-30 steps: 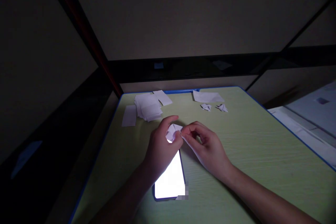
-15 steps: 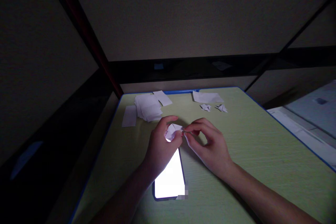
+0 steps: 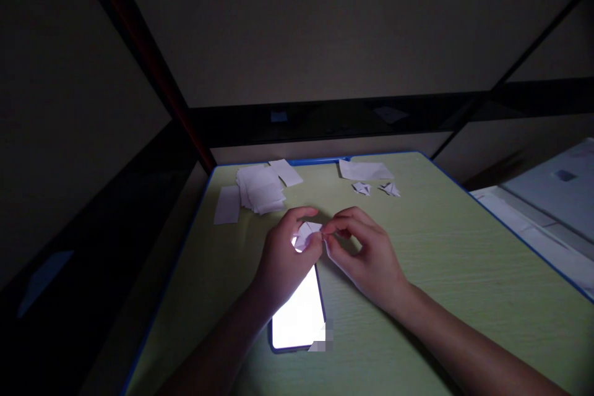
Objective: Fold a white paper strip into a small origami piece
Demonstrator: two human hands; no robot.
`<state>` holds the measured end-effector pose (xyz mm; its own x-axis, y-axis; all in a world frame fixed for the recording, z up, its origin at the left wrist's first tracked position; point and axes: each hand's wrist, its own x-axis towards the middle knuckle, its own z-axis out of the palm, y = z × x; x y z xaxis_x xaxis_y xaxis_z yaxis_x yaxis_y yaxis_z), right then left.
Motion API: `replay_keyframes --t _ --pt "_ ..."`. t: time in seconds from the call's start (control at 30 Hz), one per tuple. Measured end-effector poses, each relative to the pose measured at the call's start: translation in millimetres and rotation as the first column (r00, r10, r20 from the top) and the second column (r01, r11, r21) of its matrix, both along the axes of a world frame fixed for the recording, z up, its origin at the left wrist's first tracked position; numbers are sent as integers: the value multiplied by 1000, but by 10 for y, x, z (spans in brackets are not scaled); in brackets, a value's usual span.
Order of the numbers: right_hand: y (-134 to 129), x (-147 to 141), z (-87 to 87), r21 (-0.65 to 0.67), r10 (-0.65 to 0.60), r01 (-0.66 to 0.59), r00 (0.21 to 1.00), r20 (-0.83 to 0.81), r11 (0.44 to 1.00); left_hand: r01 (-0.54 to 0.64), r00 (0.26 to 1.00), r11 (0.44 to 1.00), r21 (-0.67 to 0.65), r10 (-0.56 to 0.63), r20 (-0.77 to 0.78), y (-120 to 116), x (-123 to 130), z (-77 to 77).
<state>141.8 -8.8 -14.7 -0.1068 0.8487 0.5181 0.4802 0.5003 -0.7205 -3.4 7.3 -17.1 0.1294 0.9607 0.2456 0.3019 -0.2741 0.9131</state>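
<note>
A small folded piece of white paper (image 3: 308,232) is held above the top end of a phone (image 3: 299,315) with a glowing white screen. My left hand (image 3: 288,253) is closed on the paper, thumb on the near side and index finger curved around behind. At the paper's right tip, the thumb and index finger of my right hand (image 3: 366,247) are pinched together. Part of the paper is hidden by my left thumb. Farther back on the right lie two small folded paper shapes (image 3: 361,189), (image 3: 390,189).
A loose pile of white paper slips (image 3: 260,189) lies at the back left, with single slips beside it. Another paper sheet (image 3: 366,170) lies at the back right. The pale green table (image 3: 445,247) has a blue edge and meets a dark wall panel behind.
My right hand has shifted slightly left, closer to my left hand. Both hands keep their hold at the folded paper, which is tilted a little differently.
</note>
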Motion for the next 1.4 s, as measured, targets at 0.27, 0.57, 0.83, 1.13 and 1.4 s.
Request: replay_keyframes --t 0.27,0.57,0.83,1.13,1.4 --pt "9 45 1 112 2 -20 986 164 993 12 997 996 -83 -6 78 6 12 26" --pt "25 126 45 263 -76 -55 884 462 963 66 973 975 -214 -15 228 41 -12 42" --pt "-7 136 103 239 -43 -16 969 243 971 20 952 954 -299 73 297 84 0 67" --pt "28 31 76 -1 -19 19 999 26 1000 -54 951 966 -255 127 282 38 21 102" --pt "46 36 40 -37 7 -7 1000 -17 999 36 965 975 -221 24 262 14 27 59"
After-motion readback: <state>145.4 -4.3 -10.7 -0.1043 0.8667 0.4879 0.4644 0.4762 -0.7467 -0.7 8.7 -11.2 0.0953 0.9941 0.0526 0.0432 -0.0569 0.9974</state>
